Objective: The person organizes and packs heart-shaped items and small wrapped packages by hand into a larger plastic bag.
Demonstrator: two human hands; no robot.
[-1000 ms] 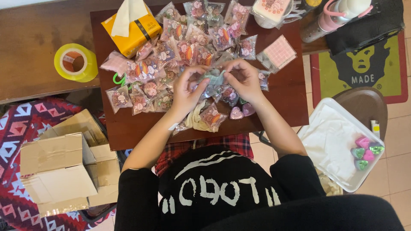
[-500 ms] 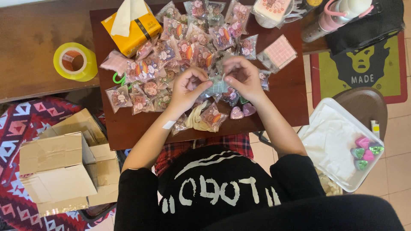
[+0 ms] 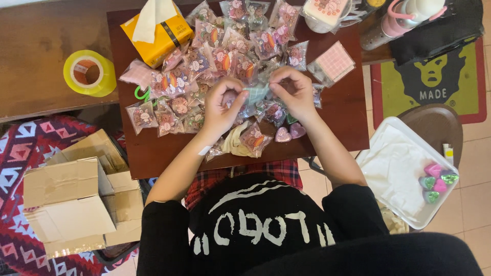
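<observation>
My left hand [image 3: 223, 104] and my right hand [image 3: 293, 91] meet over a dark wooden table [image 3: 348, 110], both pinching one small clear plastic bag [image 3: 257, 94] with a pale green piece in it. Around them lie several small printed bags [image 3: 215, 51] with pink and orange pictures. Two foil-wrapped heart shapes [image 3: 289, 132], pink and purple, sit just below my right hand near the table's front edge.
A yellow tissue box [image 3: 158, 31] stands at the table's back left. A yellow tape roll [image 3: 89, 73] lies on a bench to the left. Cardboard boxes [image 3: 69, 204] sit lower left. A white tray [image 3: 404, 171] with foil hearts [image 3: 436, 179] rests on a stool at right.
My hands have drawn a little closer together over the small bag, fingers shifting on it. Nothing else has moved.
</observation>
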